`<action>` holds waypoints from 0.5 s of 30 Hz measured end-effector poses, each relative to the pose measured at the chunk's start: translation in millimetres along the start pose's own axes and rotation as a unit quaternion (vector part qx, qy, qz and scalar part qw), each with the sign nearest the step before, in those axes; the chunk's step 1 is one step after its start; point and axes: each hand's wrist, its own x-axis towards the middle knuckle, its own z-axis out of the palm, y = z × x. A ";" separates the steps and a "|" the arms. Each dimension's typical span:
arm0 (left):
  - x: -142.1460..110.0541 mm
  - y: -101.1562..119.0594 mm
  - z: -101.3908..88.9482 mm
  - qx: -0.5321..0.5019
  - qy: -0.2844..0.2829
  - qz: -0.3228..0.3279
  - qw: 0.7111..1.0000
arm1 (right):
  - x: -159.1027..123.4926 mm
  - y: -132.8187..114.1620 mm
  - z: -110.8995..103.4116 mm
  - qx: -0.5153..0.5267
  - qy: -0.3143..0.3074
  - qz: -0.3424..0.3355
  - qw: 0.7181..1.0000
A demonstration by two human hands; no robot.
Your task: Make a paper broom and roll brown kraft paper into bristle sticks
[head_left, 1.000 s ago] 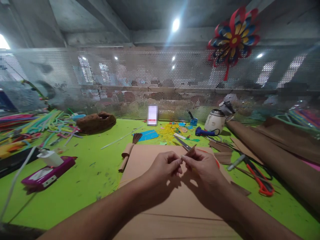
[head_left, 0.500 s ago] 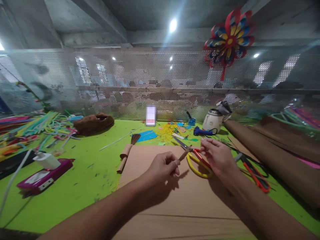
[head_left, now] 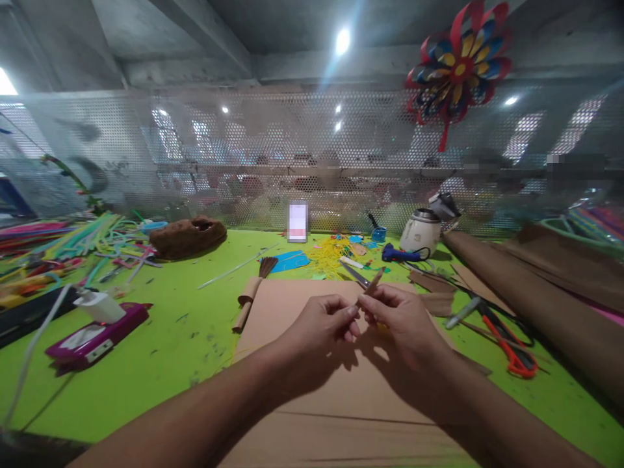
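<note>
Over a large tan board [head_left: 283, 309], both hands meet at a narrow brown rolled or folded strip [head_left: 374, 283]. My left hand [head_left: 324, 328] is closed, its thumb and fingers pinching the lower end. From the other side, my right hand [head_left: 402, 325] closes thumb and fingertips on the same strip, whose tip sticks up between them. Just behind lie scissors [head_left: 354, 273] on the board. Their blades show, while the handles are mostly hidden by my right hand.
Along the board's left edge lies a brown paper roll with a bristled end [head_left: 267, 266]. At right are an orange utility knife [head_left: 511, 351] and rolled brown material [head_left: 507, 286]. A blue glue gun [head_left: 402, 253], white kettle [head_left: 419, 231] and purple power strip [head_left: 104, 338] surround the work.
My right hand has moved left and taken hold of the strip, now covering the scissor handles. The strip is tilted more upright. The camera view has shifted slightly.
</note>
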 end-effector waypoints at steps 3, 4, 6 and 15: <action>0.0 -0.8 0.2 -0.002 -0.007 -0.002 1.000 | 1.1 -0.9 -1.7 0.007 -0.005 0.004 1.000; -0.3 -0.1 0.5 0.002 -0.006 0.002 1.000 | 1.1 -0.7 -1.8 0.015 -0.007 0.006 1.000; -1.3 1.9 1.5 0.010 -0.002 0.013 1.000 | 0.8 0.2 -1.8 0.023 -0.014 0.006 1.000; 1.6 0.5 -3.5 0.078 0.003 0.021 0.997 | -1.6 -1.1 0.5 -0.023 -0.007 -0.018 1.000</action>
